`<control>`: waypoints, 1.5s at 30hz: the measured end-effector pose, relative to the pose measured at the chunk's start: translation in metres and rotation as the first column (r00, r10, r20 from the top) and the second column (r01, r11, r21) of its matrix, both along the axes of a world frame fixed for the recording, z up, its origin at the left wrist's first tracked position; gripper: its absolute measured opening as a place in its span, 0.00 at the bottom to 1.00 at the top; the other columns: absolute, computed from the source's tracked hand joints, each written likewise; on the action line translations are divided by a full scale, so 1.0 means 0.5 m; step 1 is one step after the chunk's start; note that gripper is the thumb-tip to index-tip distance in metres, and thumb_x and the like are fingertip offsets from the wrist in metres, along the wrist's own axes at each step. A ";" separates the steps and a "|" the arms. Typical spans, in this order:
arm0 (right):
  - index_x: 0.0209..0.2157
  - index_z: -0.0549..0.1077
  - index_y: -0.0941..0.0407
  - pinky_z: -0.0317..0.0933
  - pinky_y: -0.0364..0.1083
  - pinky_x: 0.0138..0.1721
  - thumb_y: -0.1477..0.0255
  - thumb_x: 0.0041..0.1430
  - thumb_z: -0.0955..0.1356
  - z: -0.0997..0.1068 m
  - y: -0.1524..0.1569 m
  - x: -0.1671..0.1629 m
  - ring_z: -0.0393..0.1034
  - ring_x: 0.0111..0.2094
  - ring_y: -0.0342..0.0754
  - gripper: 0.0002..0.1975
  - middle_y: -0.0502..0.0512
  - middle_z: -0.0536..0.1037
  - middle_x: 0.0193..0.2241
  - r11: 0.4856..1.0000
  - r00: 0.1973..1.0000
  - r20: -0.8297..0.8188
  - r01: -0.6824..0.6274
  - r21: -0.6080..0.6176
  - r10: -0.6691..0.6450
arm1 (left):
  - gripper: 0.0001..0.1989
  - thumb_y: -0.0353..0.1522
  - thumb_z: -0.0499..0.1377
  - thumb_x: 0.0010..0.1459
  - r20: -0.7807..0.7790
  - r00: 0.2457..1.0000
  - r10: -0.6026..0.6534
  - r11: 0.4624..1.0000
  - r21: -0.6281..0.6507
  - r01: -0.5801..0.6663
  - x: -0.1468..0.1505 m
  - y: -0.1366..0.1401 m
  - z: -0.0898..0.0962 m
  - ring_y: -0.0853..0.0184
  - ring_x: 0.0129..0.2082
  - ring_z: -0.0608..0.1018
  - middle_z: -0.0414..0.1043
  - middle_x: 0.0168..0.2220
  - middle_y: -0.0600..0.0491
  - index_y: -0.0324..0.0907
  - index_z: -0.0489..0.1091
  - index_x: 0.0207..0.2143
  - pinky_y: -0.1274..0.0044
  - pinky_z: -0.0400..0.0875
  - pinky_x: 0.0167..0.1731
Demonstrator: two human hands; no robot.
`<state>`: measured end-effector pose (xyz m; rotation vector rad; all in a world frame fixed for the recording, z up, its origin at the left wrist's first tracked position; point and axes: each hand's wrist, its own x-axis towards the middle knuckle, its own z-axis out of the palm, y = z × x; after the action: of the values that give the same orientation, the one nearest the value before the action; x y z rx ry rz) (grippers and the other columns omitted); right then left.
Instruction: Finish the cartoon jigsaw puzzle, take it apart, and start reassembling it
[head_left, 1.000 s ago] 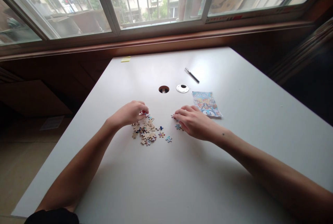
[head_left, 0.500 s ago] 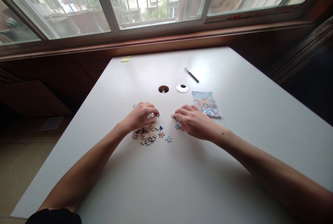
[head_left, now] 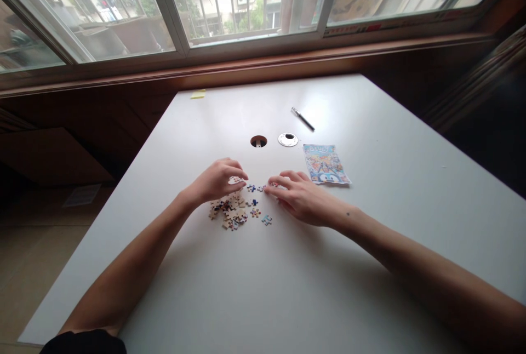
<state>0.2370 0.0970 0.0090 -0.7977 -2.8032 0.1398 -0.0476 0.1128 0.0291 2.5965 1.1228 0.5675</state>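
Note:
My left hand [head_left: 219, 178] hovers above the table with its thumb and fingers apart. Through that gap shows a small colourful puzzle piece [head_left: 235, 180], apparently lying beyond the hand. My right hand [head_left: 295, 195] has its thumb and forefinger at a blue-and-white puzzle piece [head_left: 261, 188] on the table. A blue puzzle piece [head_left: 251, 188] lies just left of it. Below the left hand is a pile of puzzle pieces [head_left: 232, 212], many with the plain tan side up. Several loose pieces sit beside the pile, including a light blue puzzle piece [head_left: 267, 220]. My right fingers partly cover reddish pieces.
A printed picture sheet [head_left: 326, 164] lies beyond the right hand on the white table [head_left: 263, 288]. Farther back are a pen [head_left: 303, 119], a round metal cover [head_left: 287, 140] and a cable hole [head_left: 258, 141]. Yellow tape [head_left: 198, 93] marks the far left edge, below the window.
My left hand has moved slightly left and its fingers have parted, leaving blue pieces in view between the hands. My right hand has shifted a little left and nearer, to the blue-and-white piece.

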 end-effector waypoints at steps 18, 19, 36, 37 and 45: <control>0.55 0.70 0.57 0.58 0.56 0.49 0.76 0.65 0.61 0.012 0.007 0.005 0.63 0.54 0.59 0.18 0.62 0.74 0.54 0.996 0.997 -0.008 0.082 0.019 -0.082 | 0.06 0.32 0.65 0.58 -0.117 0.984 -0.133 0.974 -0.197 0.109 -0.014 -0.006 0.034 0.65 0.40 0.76 0.76 0.38 0.52 0.49 0.81 0.38 0.74 0.69 0.43; 0.55 0.70 0.57 0.58 0.56 0.50 0.76 0.66 0.61 0.012 0.004 0.003 0.63 0.55 0.60 0.18 0.62 0.73 0.55 0.998 0.998 -0.018 0.064 0.012 -0.064 | 0.06 0.33 0.64 0.58 -0.128 0.981 -0.145 0.968 -0.224 0.113 -0.015 -0.007 0.035 0.65 0.39 0.76 0.76 0.38 0.52 0.49 0.81 0.38 0.74 0.68 0.43; 0.40 0.76 0.56 0.53 0.54 0.48 0.73 0.68 0.62 0.019 0.006 0.003 0.64 0.50 0.57 0.11 0.59 0.77 0.46 0.997 0.999 0.026 0.024 0.067 -0.026 | 0.06 0.28 0.56 0.66 0.017 0.998 -0.057 0.986 -0.157 0.059 0.011 -0.015 0.018 0.71 0.34 0.74 0.74 0.36 0.52 0.40 0.74 0.37 0.78 0.68 0.35; 0.39 0.76 0.56 0.53 0.53 0.47 0.73 0.67 0.62 0.020 0.009 0.005 0.64 0.49 0.57 0.10 0.59 0.78 0.44 0.996 0.998 0.035 0.044 0.078 -0.047 | 0.07 0.27 0.56 0.66 0.036 0.998 -0.056 0.993 -0.106 0.060 0.023 -0.020 0.011 0.71 0.33 0.74 0.73 0.37 0.51 0.39 0.73 0.37 0.78 0.68 0.35; 0.38 0.76 0.57 0.51 0.53 0.44 0.76 0.65 0.63 0.028 0.013 0.009 0.66 0.44 0.56 0.10 0.60 0.78 0.39 0.978 0.985 0.079 0.140 0.153 -0.153 | 0.12 0.19 0.53 0.61 -0.135 0.980 -0.145 0.975 0.147 0.165 0.112 -0.081 -0.044 0.67 0.34 0.70 0.71 0.35 0.50 0.39 0.71 0.30 0.77 0.65 0.31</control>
<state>0.2414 0.1036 0.0229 -0.9936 -2.7843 -0.1293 0.0085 0.0725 0.0069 2.8599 0.9320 0.4839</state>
